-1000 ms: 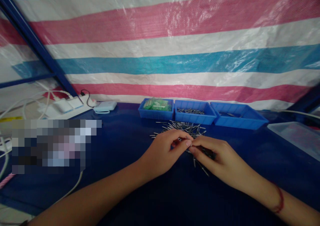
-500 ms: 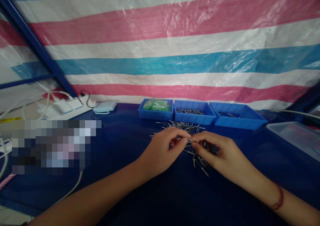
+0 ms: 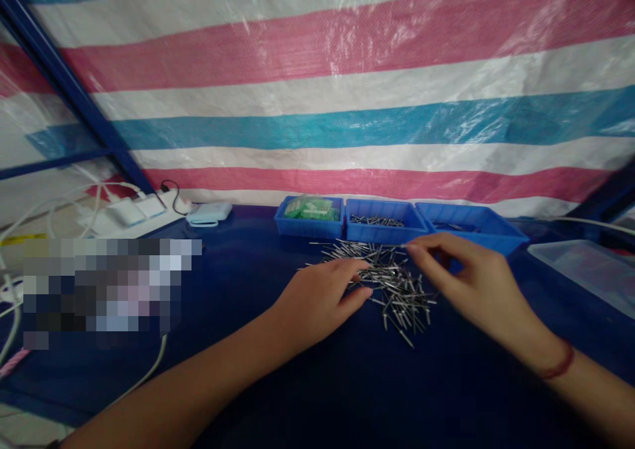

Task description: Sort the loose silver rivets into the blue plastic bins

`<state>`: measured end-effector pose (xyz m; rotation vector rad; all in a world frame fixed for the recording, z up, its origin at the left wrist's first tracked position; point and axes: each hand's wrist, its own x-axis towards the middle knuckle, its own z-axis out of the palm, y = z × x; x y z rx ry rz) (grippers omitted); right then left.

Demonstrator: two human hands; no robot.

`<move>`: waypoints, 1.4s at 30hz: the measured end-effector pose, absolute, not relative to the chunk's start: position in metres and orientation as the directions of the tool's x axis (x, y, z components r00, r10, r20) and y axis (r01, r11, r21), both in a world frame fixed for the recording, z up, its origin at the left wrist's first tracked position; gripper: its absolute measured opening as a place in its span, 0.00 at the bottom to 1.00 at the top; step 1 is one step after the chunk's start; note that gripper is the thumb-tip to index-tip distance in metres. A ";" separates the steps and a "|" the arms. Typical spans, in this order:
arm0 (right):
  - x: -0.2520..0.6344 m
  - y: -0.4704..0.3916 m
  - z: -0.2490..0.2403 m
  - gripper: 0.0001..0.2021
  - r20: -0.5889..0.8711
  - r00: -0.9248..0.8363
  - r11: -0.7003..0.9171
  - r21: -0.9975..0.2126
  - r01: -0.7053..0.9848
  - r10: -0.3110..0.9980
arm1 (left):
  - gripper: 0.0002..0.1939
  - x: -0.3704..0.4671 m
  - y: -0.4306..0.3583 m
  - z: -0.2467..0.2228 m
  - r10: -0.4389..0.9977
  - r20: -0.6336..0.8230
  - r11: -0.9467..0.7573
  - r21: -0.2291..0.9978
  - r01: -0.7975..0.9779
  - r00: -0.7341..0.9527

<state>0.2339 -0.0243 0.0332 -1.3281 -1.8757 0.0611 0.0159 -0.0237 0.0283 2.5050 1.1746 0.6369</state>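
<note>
A loose pile of thin metal pop rivets (image 3: pixel 397 290) lies on the dark blue tabletop. My left hand (image 3: pixel 317 301) rests at the left edge of the pile, thumb and fingers apart with nothing between them. Over the right side of the pile is my right hand (image 3: pixel 466 274), thumb and forefinger pinched. A single rivet (image 3: pixel 397 246) sticks out leftward from that pinch, lying nearly level. Behind the pile, the middle blue bin (image 3: pixel 387 234) holds more rivets, and the right blue bin (image 3: pixel 476 243) has a few on its floor, partly hidden by my right hand.
Green plastic packets (image 3: pixel 311 207) fill the left blue bin (image 3: pixel 307 229). A translucent lid (image 3: pixel 585 270) lies at the right. At the left are a power strip (image 3: pixel 133 214) with cables, a light blue case (image 3: pixel 209 213) and a pixelated patch. A striped sheet (image 3: pixel 317 92) hangs behind.
My hands have parted from where their fingertips met over the pile. My right hand has moved right and slightly up with a rivet; my left fingers have opened.
</note>
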 end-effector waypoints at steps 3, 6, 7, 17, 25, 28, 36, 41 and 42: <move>0.264 -0.009 0.042 0.11 0.649 0.133 0.202 -0.415 0.887 0.749 | 0.13 0.013 -0.025 0.030 0.743 0.213 -0.669 0.250 0.700 0.634; 0.295 0.005 0.043 0.15 0.678 0.192 0.039 -0.310 0.950 0.710 | 0.11 0.011 -0.026 0.031 0.736 0.149 -0.676 0.123 0.726 0.660; 0.303 0.009 0.040 0.15 0.675 0.170 0.024 -0.268 0.963 0.718 | 0.11 0.010 -0.025 0.030 0.738 0.136 -0.674 0.101 0.732 0.661; 0.299 0.013 0.033 0.13 0.661 -0.032 0.175 -0.151 0.973 0.749 | 0.09 0.011 -0.023 0.026 0.720 0.117 -0.691 0.024 0.723 0.684; 0.251 -0.013 0.033 0.12 0.548 -0.258 0.483 -0.317 0.816 0.796 | 0.10 0.012 -0.023 0.031 0.729 0.233 -0.682 0.165 0.712 0.644; 0.230 -0.026 0.027 0.10 0.435 -0.456 0.619 -0.390 0.681 0.776 | 0.09 0.013 -0.024 0.032 0.715 0.302 -0.698 0.254 0.669 0.631; 0.211 -0.039 0.020 0.11 0.368 -0.514 0.632 -0.453 0.628 0.775 | 0.06 0.015 -0.027 0.034 0.700 0.407 -0.713 0.452 0.536 0.587; 0.206 -0.044 0.025 0.10 0.362 -0.477 0.598 -0.536 0.596 0.800 | 0.04 0.020 -0.028 0.033 0.728 0.438 -0.672 0.609 0.421 0.528; 0.205 -0.045 0.025 0.10 0.361 -0.467 0.588 -0.562 0.582 0.807 | 0.04 0.021 -0.028 0.033 0.746 0.433 -0.650 0.640 0.409 0.506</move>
